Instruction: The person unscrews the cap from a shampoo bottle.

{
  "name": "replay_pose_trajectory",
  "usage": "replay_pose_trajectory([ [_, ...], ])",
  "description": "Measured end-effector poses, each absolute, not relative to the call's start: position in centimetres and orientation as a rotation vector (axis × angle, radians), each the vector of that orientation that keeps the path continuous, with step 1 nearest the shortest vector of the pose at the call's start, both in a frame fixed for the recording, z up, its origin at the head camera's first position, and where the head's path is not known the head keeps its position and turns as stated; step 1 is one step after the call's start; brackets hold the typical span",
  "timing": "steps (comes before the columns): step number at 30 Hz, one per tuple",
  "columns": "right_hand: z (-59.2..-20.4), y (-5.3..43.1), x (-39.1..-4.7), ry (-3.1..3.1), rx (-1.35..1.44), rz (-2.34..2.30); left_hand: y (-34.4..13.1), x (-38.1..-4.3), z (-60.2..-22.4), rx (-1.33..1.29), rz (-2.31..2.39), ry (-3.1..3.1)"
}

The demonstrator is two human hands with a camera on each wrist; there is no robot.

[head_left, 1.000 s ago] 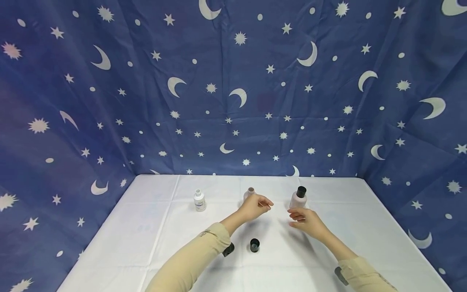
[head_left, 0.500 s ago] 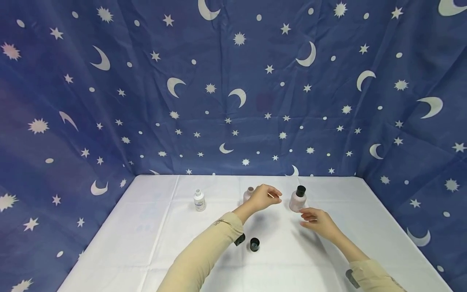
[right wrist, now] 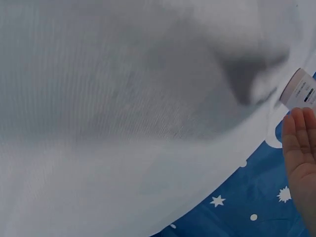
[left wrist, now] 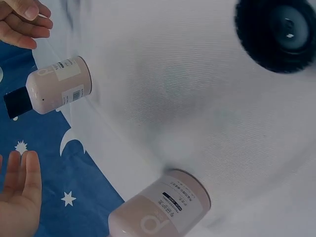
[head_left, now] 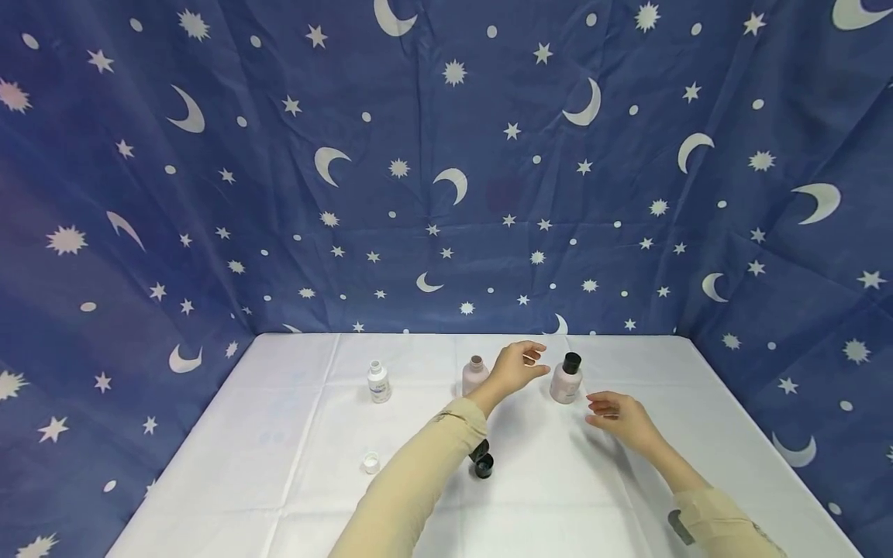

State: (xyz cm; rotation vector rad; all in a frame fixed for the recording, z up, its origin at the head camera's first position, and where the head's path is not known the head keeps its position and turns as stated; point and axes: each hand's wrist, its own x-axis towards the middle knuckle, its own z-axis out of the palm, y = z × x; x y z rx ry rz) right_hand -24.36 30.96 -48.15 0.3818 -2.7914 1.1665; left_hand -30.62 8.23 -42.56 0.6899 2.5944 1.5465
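My left hand (head_left: 516, 368) hovers between two pinkish bottles, fingers loosely extended and holding nothing. Just right of it stands a bottle with a black cap (head_left: 566, 381); a gap separates the two. On its other side my right hand (head_left: 624, 420) floats above the table, relaxed and bare. An uncapped pink bottle (head_left: 474, 377) stands behind my left wrist, partly covered by it. In the left wrist view, the left fingers (left wrist: 30, 180) point up beside the capped bottle (left wrist: 59, 86). The right palm (right wrist: 302, 163) is turned toward the right wrist camera, apart from that bottle.
A small white bottle without a cap (head_left: 379, 383) stands at the left. Its size matches a white cap (head_left: 371, 463) lying nearer the front. A black cap (head_left: 484, 466) lies open side up by the left forearm. A blue star-patterned curtain (head_left: 446, 170) encloses the white table (head_left: 293, 434).
My left hand has moved right, away from the uncapped pink bottle and toward the capped one. My right hand has drawn back to the right. The white cap has come out from behind the sleeve.
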Motion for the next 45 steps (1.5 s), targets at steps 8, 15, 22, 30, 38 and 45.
replay_pose_trajectory([
  [8,-48.4,31.9,-25.7,-2.89,0.172,1.131,9.4,-31.1,-42.3,0.701,1.432,2.62],
  [15,-49.4,32.1,-27.2,-2.86,0.167,1.25,10.4,-32.1,-42.9,0.783,1.436,2.638],
  [22,-49.8,31.7,-28.6,-2.833,0.234,1.458,11.6,-32.3,-43.6,0.873,1.28,2.679],
  [30,-49.9,30.3,-29.6,-2.795,0.309,1.606,12.8,-32.7,-44.5,0.797,1.314,2.633],
  [38,-50.2,29.1,-30.0,-2.775,0.148,1.541,15.5,-39.0,-53.6,0.92,1.322,2.776],
  [45,-50.1,28.7,-30.1,-2.666,0.141,1.403,14.5,-37.5,-51.0,0.889,1.335,2.724],
])
